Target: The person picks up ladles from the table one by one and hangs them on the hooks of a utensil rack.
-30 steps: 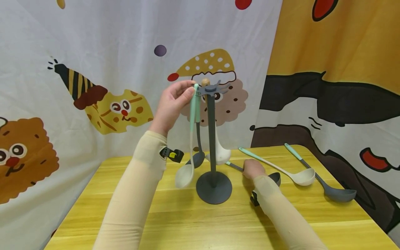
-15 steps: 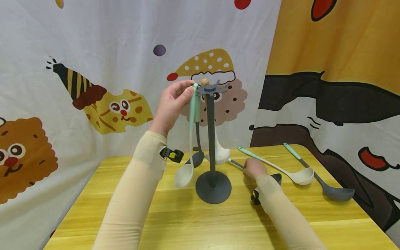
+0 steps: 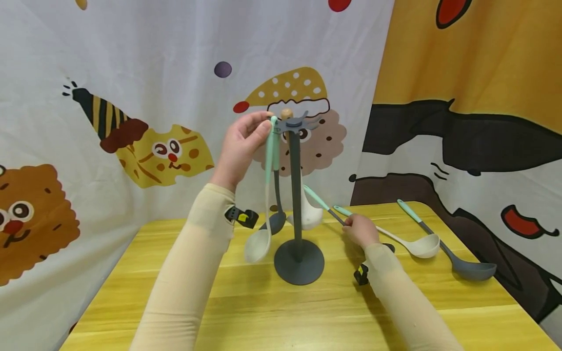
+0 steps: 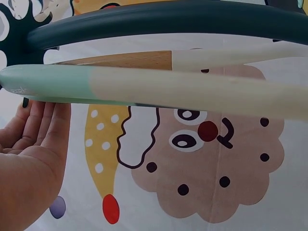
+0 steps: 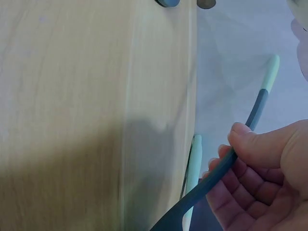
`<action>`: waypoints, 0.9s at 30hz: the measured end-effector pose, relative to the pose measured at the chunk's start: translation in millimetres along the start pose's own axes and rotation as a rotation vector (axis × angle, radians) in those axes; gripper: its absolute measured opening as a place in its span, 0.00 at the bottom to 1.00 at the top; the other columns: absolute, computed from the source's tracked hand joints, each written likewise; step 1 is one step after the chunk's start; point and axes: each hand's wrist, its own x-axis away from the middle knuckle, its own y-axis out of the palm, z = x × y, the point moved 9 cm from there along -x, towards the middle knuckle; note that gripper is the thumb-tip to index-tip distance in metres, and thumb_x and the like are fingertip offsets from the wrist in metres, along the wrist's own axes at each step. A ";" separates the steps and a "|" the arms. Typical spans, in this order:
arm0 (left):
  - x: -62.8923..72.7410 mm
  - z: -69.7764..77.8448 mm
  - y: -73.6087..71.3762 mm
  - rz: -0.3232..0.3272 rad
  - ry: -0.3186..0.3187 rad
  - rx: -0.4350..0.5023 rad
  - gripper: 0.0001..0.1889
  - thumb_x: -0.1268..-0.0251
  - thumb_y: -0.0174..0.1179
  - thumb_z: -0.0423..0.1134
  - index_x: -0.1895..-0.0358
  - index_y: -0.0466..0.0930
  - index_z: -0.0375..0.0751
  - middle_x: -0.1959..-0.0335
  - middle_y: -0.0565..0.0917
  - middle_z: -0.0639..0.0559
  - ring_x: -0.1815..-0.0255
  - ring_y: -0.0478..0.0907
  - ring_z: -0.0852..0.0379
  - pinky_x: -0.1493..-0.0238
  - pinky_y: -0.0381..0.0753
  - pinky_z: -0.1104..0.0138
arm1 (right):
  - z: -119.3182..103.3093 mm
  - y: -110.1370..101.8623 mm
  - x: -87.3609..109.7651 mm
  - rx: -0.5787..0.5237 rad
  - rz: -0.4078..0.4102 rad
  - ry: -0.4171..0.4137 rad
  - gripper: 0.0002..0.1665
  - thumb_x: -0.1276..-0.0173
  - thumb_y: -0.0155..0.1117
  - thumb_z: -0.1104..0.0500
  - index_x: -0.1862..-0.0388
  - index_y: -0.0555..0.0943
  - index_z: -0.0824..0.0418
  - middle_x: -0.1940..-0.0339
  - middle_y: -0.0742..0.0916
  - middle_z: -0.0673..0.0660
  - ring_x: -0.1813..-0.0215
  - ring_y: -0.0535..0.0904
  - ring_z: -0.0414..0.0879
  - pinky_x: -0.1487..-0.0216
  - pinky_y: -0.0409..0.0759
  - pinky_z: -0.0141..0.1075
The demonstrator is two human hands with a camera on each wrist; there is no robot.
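Observation:
In the head view, my left hand (image 3: 241, 144) is up at the grey hanging stand's (image 3: 293, 125) left hook, pinching the top of a white ladle's mint handle (image 3: 269, 156). That ladle's bowl (image 3: 257, 246) hangs over the table. Behind it hangs a dark grey ladle (image 3: 275, 223). A wooden-handled white ladle (image 3: 311, 216) hangs behind the post. My right hand (image 3: 362, 230) grips the shaft of another grey ladle (image 3: 335, 216) between thumb and fingers; its mint end points up and away. The right wrist view shows this shaft (image 5: 214, 178) tilted; its bowl is mostly hidden behind my right wrist.
On the table's right lie a white ladle (image 3: 423, 246) and a dark grey ladle (image 3: 474, 269), both mint-handled. The stand's round base (image 3: 299, 263) sits mid-table on the wooden tabletop (image 3: 263, 312). A cartoon-printed curtain (image 3: 175, 73) hangs behind the table.
My right hand has lifted slightly, moving a little right; the grey ladle's mint handle end has come up into sight beside the stand. My left hand stays at the hook.

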 end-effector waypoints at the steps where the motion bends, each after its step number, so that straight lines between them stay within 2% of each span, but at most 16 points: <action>1: 0.0 0.0 -0.1 0.001 0.001 -0.003 0.17 0.25 0.55 0.40 0.40 0.76 0.34 0.51 0.82 0.45 0.51 0.79 0.52 0.42 0.78 0.61 | -0.3 -1.1 0.4 -0.007 0.004 -0.002 0.10 0.32 0.65 0.60 0.59 0.83 0.68 0.63 0.86 0.61 0.65 0.79 0.54 0.58 0.77 0.50; 7: -0.2 -0.4 0.0 0.004 0.000 -0.005 0.17 0.25 0.55 0.40 0.41 0.76 0.34 0.52 0.82 0.45 0.52 0.79 0.52 0.42 0.78 0.61 | 1.8 -7.1 1.4 -0.067 0.050 0.008 0.09 0.30 0.64 0.60 0.59 0.82 0.67 0.63 0.85 0.62 0.64 0.79 0.55 0.60 0.76 0.49; 12: 0.6 1.1 0.7 0.003 0.002 -0.003 0.17 0.25 0.55 0.41 0.41 0.76 0.34 0.53 0.82 0.46 0.52 0.79 0.52 0.42 0.78 0.61 | 2.0 -16.8 1.0 -0.125 0.117 0.005 0.11 0.29 0.63 0.60 0.57 0.81 0.68 0.60 0.86 0.63 0.61 0.80 0.57 0.58 0.76 0.50; 18: 1.3 1.6 0.6 0.005 -0.003 -0.008 0.17 0.25 0.55 0.41 0.40 0.76 0.35 0.51 0.82 0.46 0.51 0.79 0.52 0.41 0.78 0.60 | -6.9 -34.1 0.9 -0.181 0.213 -0.043 0.12 0.28 0.63 0.61 0.53 0.81 0.70 0.60 0.85 0.65 0.60 0.79 0.59 0.55 0.76 0.52; 27: 0.1 -1.0 0.1 0.007 -0.010 -0.005 0.18 0.25 0.55 0.42 0.40 0.76 0.35 0.52 0.82 0.46 0.51 0.79 0.52 0.41 0.78 0.61 | -26.2 -57.1 5.0 -0.274 0.307 -0.106 0.11 0.28 0.64 0.61 0.54 0.81 0.69 0.58 0.85 0.66 0.56 0.80 0.60 0.51 0.77 0.53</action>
